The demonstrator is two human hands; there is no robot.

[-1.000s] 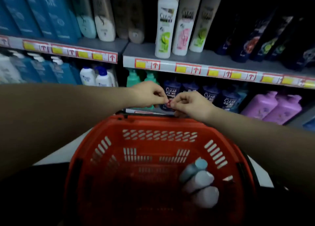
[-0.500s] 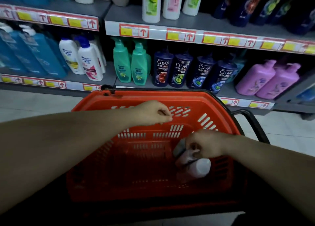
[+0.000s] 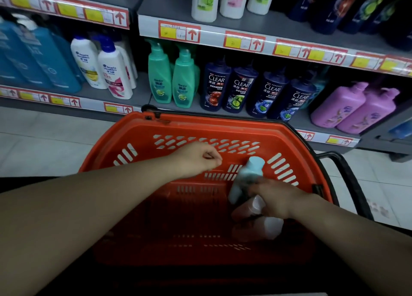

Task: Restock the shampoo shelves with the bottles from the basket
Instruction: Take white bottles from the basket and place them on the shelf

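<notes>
An orange basket sits low in front of me, below the shampoo shelves. My right hand is inside it at the right, closed around a light blue bottle whose cap points up toward the far wall. Two more pale bottles lie under that hand on the basket floor. My left hand hovers over the basket's far wall with its fingers curled shut and nothing in it.
The lower shelf holds white, green, dark blue Clear and purple pump bottles. The upper shelf carries tall white bottles and dark ones. A black basket handle arcs out at the right. Pale tiled floor lies to the left.
My hands parted from in front of the shelf and dropped to the basket. The right hand took hold of the light blue bottle and has raised it from the pile.
</notes>
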